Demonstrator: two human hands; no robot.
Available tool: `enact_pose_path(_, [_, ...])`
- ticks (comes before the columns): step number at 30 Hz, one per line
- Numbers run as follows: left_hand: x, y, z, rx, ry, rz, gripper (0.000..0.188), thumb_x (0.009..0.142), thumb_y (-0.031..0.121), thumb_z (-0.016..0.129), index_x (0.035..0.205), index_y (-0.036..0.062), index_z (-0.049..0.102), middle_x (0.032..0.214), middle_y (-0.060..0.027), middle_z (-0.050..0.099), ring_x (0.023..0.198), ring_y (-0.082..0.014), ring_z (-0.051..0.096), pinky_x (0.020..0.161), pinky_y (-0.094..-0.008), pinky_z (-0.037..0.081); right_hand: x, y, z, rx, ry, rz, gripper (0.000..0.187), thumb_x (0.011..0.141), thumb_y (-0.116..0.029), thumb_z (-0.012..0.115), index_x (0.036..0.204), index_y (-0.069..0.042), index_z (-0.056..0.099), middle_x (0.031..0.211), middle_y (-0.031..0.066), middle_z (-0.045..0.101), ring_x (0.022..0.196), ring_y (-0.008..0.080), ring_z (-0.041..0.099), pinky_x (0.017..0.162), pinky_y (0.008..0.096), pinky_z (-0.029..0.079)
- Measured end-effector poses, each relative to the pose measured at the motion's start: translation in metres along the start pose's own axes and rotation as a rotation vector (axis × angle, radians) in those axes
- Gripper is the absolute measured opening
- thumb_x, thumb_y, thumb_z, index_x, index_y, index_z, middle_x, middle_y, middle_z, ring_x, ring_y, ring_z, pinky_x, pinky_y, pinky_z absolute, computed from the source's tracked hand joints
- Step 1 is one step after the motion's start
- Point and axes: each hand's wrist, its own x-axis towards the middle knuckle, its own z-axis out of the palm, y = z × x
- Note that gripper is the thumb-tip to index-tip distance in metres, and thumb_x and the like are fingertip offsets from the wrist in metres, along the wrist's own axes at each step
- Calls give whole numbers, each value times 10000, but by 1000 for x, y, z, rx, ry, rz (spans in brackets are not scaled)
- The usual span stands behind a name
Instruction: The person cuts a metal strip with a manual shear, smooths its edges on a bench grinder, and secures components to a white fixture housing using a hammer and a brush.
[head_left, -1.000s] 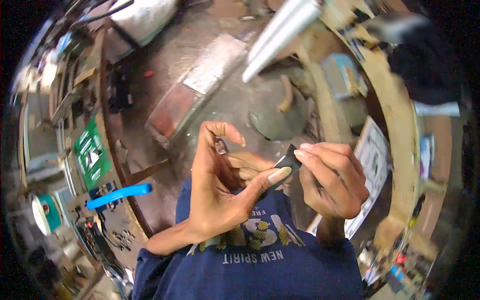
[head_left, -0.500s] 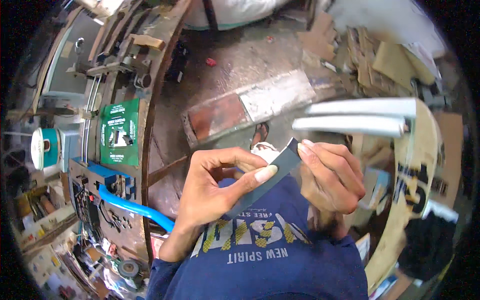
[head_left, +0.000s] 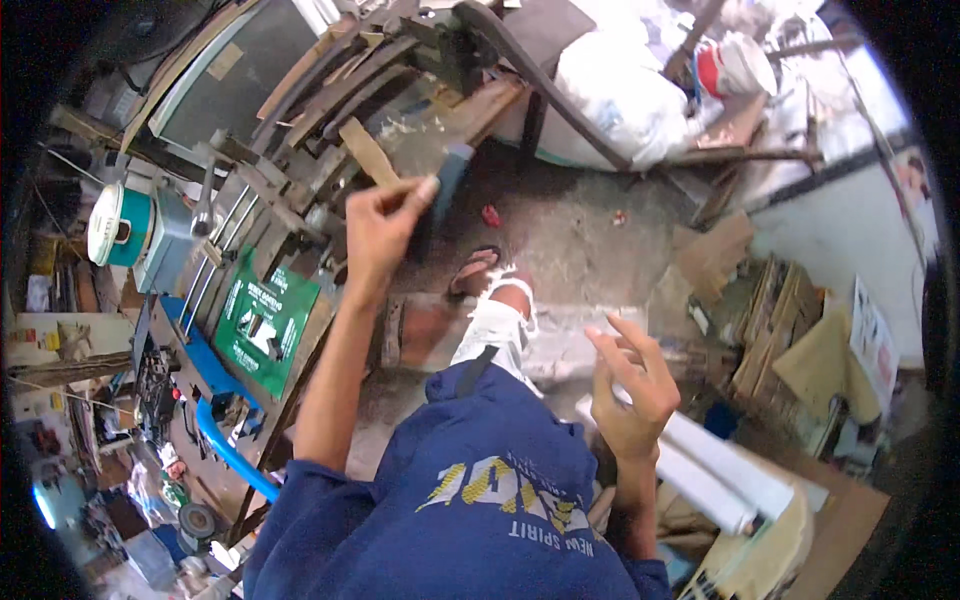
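Pinched between the thumb and fingers of my left hand (head_left: 380,225) is a dark grey flat strip (head_left: 453,185), held out over the edge of the workbench (head_left: 310,365) and blurred by motion. Nothing shows in my right hand (head_left: 635,390), which hangs over the floor with its fingers loosely bent and apart. A green printed sheet (head_left: 262,322) with a white patch lies on the bench, left of my left forearm. Beyond that hand, a small tan wooden piece (head_left: 367,152) sits near the bench's far end.
A tool with a blue curved handle (head_left: 232,450) sticks out from the bench. White long pieces (head_left: 700,475) lie below my right hand. A low board (head_left: 570,335) crosses the floor by my leg. Stacked cardboard (head_left: 770,320) stands at right, white sacks (head_left: 620,90) at the back.
My right hand has let go of the strip and moved down to the right. My left hand has carried it forward and left toward the bench. The view has turned, and my leg now shows.
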Motion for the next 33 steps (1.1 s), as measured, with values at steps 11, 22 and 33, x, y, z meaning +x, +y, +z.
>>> enact_pose_path(11, [370,-151,45,183,52,65,216,838,217,719,927,23,757,810,-126,741,747,-175,701,725,-308,518,304,172,170,-123,-65,127,237,838,-205,713,942,7,691,864,130,677,759,254,640,706,375,506])
enact_pose_path(22, [490,-141,26,402,-249,-96,209,673,113,734,814,-41,718,739,-261,662,713,-353,696,685,-406,530,446,95,142,-570,-861,1163,630,927,-565,578,938,59,670,784,136,617,769,231,568,698,372,448])
enact_pose_path(33, [512,-163,-18,331,-50,17,188,725,91,786,904,43,760,784,-91,677,769,-223,662,690,-328,517,571,4,171,-1112,-1063,857,518,929,-441,630,910,76,643,768,239,605,761,348,592,677,438,434])
